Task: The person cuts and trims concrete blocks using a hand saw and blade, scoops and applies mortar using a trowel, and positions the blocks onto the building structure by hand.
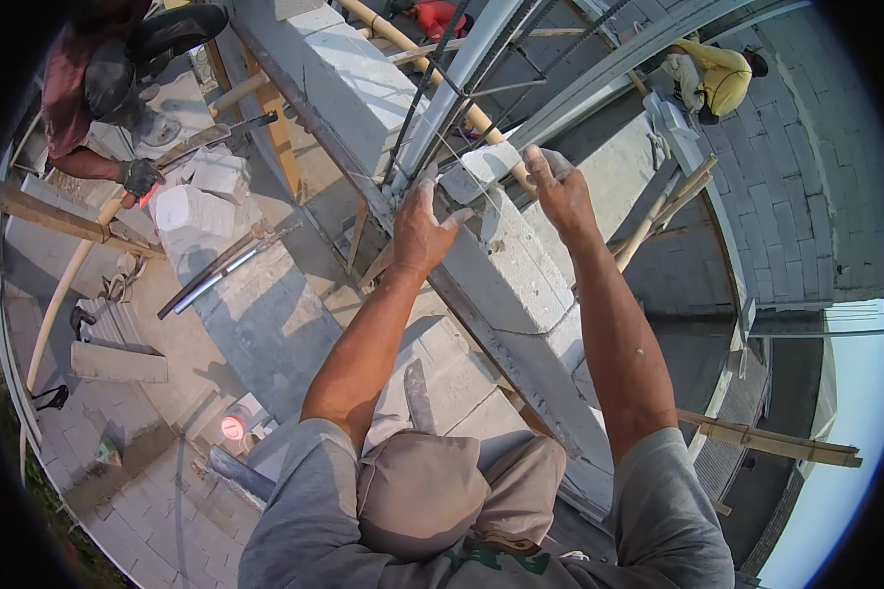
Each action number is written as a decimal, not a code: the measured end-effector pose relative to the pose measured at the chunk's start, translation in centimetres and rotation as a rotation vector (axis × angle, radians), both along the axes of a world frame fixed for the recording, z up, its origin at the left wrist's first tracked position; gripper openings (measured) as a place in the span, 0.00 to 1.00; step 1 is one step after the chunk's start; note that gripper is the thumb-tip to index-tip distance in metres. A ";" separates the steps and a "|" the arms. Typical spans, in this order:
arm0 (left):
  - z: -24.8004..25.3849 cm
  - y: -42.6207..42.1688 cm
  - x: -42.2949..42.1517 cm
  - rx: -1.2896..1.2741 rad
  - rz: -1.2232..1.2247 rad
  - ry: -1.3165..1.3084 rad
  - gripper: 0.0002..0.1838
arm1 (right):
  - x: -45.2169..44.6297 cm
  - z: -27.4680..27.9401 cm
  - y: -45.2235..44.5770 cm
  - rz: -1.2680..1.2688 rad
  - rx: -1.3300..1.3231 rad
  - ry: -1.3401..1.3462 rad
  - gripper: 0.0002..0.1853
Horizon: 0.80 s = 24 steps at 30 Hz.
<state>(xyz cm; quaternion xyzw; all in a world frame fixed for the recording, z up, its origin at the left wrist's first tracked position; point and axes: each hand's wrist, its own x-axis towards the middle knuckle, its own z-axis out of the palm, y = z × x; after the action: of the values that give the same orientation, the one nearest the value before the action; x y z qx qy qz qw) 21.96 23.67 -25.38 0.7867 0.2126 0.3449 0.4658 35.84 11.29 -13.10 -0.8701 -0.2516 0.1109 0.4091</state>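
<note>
Small block: the short pale block (pixel 482 171) sits at 12 o'clock, between the two hands, at the upper end of the wall row and near the upright bars.
Left hand: the left hand (pixel 426 228) reaches to 12 o'clock, its grip open, thumb and fingers spread beside the small block; whether skin meets block cannot be told.
Right hand: the right hand (pixel 560 192) is at 1 o'clock, just past the block's other end, its grip open and partly curled; contact cannot be told.
Long block: a large pale block (pixel 521 267) lies at 2 o'clock, below the short one, a thin line (pixel 480 184) running across its face.
Bars: dark ribbed bars (pixel 440 86) rise at 12 o'clock, beyond the left hand.
Flat tool: a long grey blade (pixel 418 395) rests at 6 o'clock.
Metal lengths: two long narrow pieces (pixel 228 269) lie side by side at 9 o'clock.
Co-worker: a person in dark red (pixel 69 93) crouches at 10 o'clock, a gloved hand (pixel 141 178) on an orange handle, near pale blocks (pixel 195 214).
Others: a person in yellow (pixel 725 79) bends at 2 o'clock.
</note>
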 end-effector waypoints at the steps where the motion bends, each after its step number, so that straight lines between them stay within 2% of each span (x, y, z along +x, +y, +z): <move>1: -0.1 -0.1 -0.2 -0.016 -0.005 0.006 0.43 | -0.5 0.9 -0.5 0.003 -0.003 -0.029 0.32; 4: -0.1 -0.3 -0.8 -0.053 -0.017 0.033 0.44 | -2.5 3.5 -3.5 -0.003 -0.028 -0.054 0.32; 7: -1.2 -0.2 -1.7 -0.001 0.027 -0.041 0.41 | -5.1 5.4 -7.4 -0.047 -0.014 -0.123 0.31; 10: -1.1 -0.1 -3.7 -0.135 0.054 0.033 0.39 | -8.3 6.7 -11.9 -0.102 0.048 -0.155 0.28; 18: -4.6 0.8 -9.5 -0.143 0.088 0.179 0.38 | -14.0 9.0 -21.5 -0.193 0.005 -0.169 0.23; 24: -5.6 -0.7 -16.9 -0.109 0.122 0.334 0.35 | -15.2 8.3 -25.0 -0.263 0.159 -0.164 0.22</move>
<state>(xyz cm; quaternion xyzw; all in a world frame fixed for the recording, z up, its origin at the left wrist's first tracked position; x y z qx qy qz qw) 5.08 22.93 -30.96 0.7921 0.3527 0.2253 0.4443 20.60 -13.72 -4.80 -0.8666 -0.1763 -0.0353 0.4655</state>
